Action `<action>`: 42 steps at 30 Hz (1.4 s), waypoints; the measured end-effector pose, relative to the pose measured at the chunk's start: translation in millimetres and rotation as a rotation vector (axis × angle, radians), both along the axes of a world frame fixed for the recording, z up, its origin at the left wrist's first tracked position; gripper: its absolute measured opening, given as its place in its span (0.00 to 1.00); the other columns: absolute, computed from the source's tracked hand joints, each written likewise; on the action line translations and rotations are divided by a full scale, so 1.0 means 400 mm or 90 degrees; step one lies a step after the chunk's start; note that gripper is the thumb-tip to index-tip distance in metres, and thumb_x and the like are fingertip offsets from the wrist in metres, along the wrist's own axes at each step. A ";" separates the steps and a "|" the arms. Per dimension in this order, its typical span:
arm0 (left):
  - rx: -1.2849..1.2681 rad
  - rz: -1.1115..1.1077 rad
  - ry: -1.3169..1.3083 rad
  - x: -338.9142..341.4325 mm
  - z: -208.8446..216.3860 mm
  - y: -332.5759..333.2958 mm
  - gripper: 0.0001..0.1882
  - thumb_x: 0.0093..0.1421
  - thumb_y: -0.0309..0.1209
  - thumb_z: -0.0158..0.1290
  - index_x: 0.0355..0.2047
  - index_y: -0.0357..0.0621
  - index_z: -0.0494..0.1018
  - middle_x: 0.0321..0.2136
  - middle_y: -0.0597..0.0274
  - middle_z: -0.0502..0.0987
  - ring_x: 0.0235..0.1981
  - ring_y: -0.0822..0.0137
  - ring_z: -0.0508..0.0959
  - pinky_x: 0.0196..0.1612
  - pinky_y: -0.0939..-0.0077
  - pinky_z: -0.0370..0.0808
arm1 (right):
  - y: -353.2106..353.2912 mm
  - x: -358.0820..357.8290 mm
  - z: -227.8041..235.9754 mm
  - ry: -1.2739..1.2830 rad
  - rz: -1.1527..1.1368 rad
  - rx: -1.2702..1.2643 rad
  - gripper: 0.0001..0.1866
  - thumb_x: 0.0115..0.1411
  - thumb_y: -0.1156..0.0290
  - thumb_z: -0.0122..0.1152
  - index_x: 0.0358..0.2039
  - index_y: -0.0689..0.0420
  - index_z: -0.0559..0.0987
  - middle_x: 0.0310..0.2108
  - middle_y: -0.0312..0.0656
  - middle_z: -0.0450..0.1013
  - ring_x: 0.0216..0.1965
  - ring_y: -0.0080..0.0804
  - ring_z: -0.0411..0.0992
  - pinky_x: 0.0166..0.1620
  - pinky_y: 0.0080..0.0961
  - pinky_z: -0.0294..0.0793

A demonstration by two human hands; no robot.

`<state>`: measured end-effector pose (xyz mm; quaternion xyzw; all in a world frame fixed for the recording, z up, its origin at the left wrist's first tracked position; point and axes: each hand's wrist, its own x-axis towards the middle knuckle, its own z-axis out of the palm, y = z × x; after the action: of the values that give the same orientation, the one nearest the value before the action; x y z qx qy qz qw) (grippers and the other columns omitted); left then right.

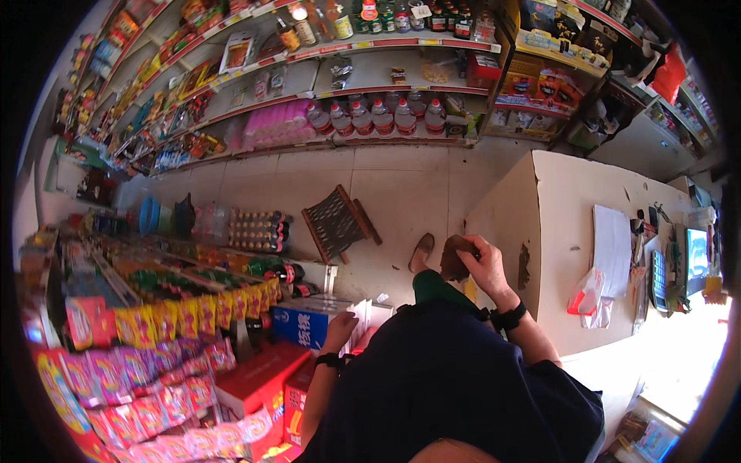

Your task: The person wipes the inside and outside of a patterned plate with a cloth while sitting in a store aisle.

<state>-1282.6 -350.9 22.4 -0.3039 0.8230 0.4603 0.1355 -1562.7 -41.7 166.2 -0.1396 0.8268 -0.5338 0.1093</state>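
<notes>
The right hand [485, 267] is clamped on a brown, flat, cloth-like piece [452, 264], gripping 1 edge, probably so the rest hangs free beside the cream, box-shaped counter [567, 224]. The left hand [340, 331], well apart, is just beside a blue-and-white cardboard carton [297, 327], perhaps held out for balance; I cannot tell whether its fingers grasp anything. A dark, woven-seat stool [336, 224] occupies the pale tiled floor [409, 181], likely placed for sitting.

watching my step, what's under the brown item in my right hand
Past the brown item in your right hand, green fabric shows at its lower edge, a shoe and pale floor to its left. Whatever lies directly beneath is covered.
</notes>
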 end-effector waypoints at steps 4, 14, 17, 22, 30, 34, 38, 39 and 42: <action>0.016 -0.001 -0.089 -0.172 -0.038 -0.116 0.18 0.57 0.39 0.57 0.42 0.38 0.77 0.36 0.48 0.80 0.40 0.57 0.81 0.44 0.68 0.75 | -0.041 -0.193 -0.025 -0.006 -0.047 0.008 0.14 0.55 0.71 0.62 0.42 0.61 0.77 0.32 0.50 0.77 0.33 0.40 0.77 0.38 0.28 0.75; -0.016 -0.029 -0.078 -0.699 0.001 -0.254 0.18 0.57 0.36 0.58 0.43 0.38 0.76 0.36 0.50 0.81 0.40 0.61 0.81 0.44 0.70 0.76 | -0.042 -0.631 -0.100 -0.038 -0.165 0.062 0.15 0.55 0.71 0.61 0.42 0.63 0.77 0.32 0.51 0.77 0.34 0.39 0.78 0.39 0.28 0.75; 0.039 0.007 -0.084 -0.745 0.001 -0.265 0.18 0.56 0.37 0.59 0.43 0.37 0.76 0.35 0.51 0.81 0.39 0.63 0.81 0.43 0.72 0.76 | -0.042 -0.696 -0.137 -0.071 -0.172 0.065 0.15 0.56 0.70 0.61 0.42 0.63 0.76 0.33 0.50 0.77 0.36 0.36 0.77 0.41 0.27 0.75; 0.047 -0.051 -0.124 -0.752 -0.028 -0.302 0.18 0.56 0.38 0.59 0.41 0.37 0.76 0.34 0.52 0.81 0.37 0.62 0.81 0.43 0.72 0.76 | -0.002 -0.771 -0.179 -0.094 -0.210 0.007 0.14 0.57 0.72 0.60 0.42 0.64 0.76 0.34 0.45 0.77 0.36 0.27 0.74 0.41 0.25 0.73; -0.044 -0.185 -0.154 -1.014 0.057 -0.361 0.18 0.55 0.40 0.59 0.40 0.39 0.77 0.34 0.52 0.81 0.38 0.60 0.81 0.41 0.70 0.76 | 0.002 -0.818 -0.136 -0.133 -0.241 -0.089 0.13 0.57 0.74 0.60 0.42 0.64 0.75 0.32 0.42 0.77 0.34 0.24 0.73 0.39 0.22 0.73; -0.075 -0.215 -0.113 -1.174 0.098 -0.340 0.17 0.56 0.39 0.58 0.40 0.39 0.77 0.34 0.51 0.81 0.39 0.60 0.81 0.42 0.69 0.76 | 0.011 -0.838 -0.144 -0.113 -0.251 -0.134 0.12 0.57 0.75 0.60 0.42 0.64 0.75 0.32 0.41 0.76 0.34 0.22 0.73 0.38 0.20 0.73; -0.055 -0.325 -0.016 -1.300 0.170 -0.288 0.14 0.58 0.34 0.57 0.41 0.39 0.76 0.34 0.52 0.81 0.37 0.61 0.82 0.41 0.70 0.77 | 0.011 -0.853 -0.123 -0.103 -0.253 -0.125 0.13 0.57 0.76 0.60 0.42 0.65 0.75 0.32 0.41 0.76 0.35 0.23 0.73 0.39 0.21 0.73; -0.030 -0.339 -0.027 -1.338 0.181 -0.283 0.14 0.58 0.33 0.56 0.42 0.39 0.75 0.34 0.52 0.81 0.36 0.61 0.82 0.41 0.70 0.77 | 0.015 -0.858 -0.129 -0.105 -0.267 -0.127 0.13 0.57 0.76 0.60 0.42 0.65 0.75 0.32 0.41 0.76 0.35 0.23 0.73 0.39 0.21 0.73; -0.018 -0.387 -0.065 -1.435 0.202 -0.300 0.14 0.58 0.33 0.57 0.42 0.39 0.75 0.35 0.52 0.81 0.35 0.62 0.82 0.40 0.71 0.77 | 0.006 -0.886 -0.112 -0.133 -0.296 -0.111 0.14 0.57 0.74 0.60 0.43 0.65 0.75 0.33 0.42 0.76 0.35 0.24 0.74 0.39 0.22 0.74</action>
<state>-1856.5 -470.8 103.3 -0.0681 0.8748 0.3711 0.3040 -1917.3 -39.1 121.3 0.1010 0.7717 -0.6254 0.0558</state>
